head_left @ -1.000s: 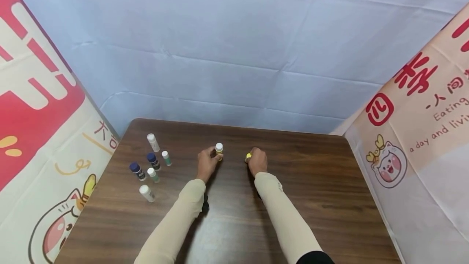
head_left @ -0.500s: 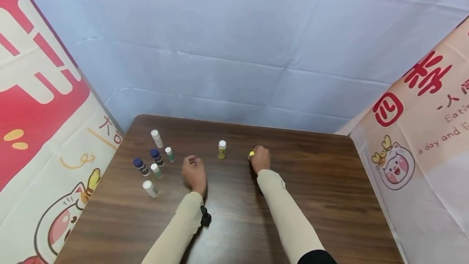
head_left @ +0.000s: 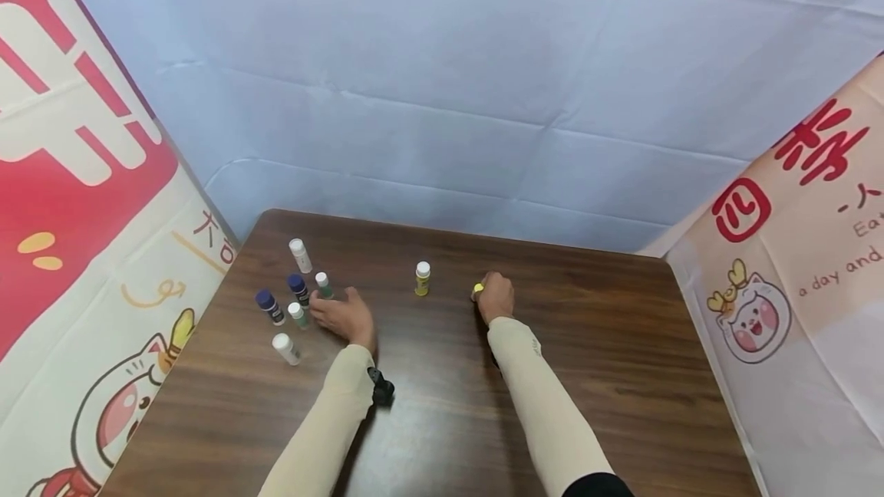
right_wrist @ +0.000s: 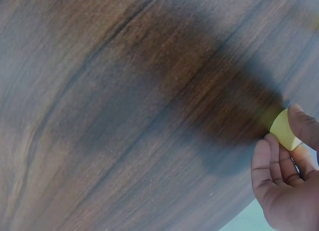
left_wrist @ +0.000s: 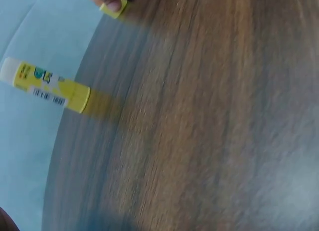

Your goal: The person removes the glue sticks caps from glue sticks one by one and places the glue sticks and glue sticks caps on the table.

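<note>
Person's right hand (head_left: 497, 296) is pinching a small yellow piece (right_wrist: 284, 131) near the tabletop's (head_left: 587, 359) far edge. Left hand's (head_left: 345, 318) fingers are out loose by a white-capped green tube (head_left: 324, 286) toward the far left corner, can't tell if touching. White-capped yellow tube (head_left: 422, 282) stands between the hands.

Six sticks (head_left: 301, 291) stand on the left part of my table (head_left: 621, 374), the back stick (head_left: 301, 256) farthest from me, the front stick (head_left: 287, 350) nearest. My left hand (head_left: 347, 318) is just right of the group. A lone stick (head_left: 422, 279) stands between my hands, toward the back edge. Right of it, my right hand (head_left: 496, 297) holds another stick (head_left: 478, 290). Behind the table hangs a sheet (head_left: 428, 90).
</note>
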A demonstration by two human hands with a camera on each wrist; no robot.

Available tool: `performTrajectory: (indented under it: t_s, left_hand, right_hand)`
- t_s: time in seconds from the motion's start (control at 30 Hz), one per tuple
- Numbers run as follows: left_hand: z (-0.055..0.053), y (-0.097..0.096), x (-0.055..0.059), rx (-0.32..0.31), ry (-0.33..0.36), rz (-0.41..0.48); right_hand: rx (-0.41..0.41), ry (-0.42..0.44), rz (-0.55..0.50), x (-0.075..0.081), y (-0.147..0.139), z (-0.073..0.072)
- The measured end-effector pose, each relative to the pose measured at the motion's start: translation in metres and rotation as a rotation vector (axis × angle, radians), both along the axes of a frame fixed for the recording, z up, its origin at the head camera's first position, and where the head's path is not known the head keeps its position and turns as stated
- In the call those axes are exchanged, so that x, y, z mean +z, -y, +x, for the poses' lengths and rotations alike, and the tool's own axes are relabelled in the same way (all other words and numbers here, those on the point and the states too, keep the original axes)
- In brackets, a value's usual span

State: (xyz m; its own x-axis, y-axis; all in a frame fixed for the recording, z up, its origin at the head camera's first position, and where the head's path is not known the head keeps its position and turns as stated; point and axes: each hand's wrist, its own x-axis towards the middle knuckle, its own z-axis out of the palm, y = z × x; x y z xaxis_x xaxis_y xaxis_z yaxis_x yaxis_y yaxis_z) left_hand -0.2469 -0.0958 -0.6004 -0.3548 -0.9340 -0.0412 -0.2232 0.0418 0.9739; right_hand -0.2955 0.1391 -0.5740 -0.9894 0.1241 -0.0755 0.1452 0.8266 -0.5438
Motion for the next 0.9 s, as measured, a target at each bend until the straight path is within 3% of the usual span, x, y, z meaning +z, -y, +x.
performTrajectory:
  t_s: [0.33,0.63,0.9]
  left_hand:
    - [-0.013,0.012,0.002,-0.035,-0.071,0.022]
    - [-0.015,0.021,0.0,-0.038,-0.109,0.008]
    - [-0.01,0.023,-0.003,-0.074,-0.075,-0.019]
  right_hand:
    - [-0.013,0.004,-0.038,0.004,0.0,-0.006]
    - [-0.023,0.027,-0.034,0.004,0.0,-0.008]
    - [-0.025,-0.001,-0.028,-0.002,-0.001,-0.004]
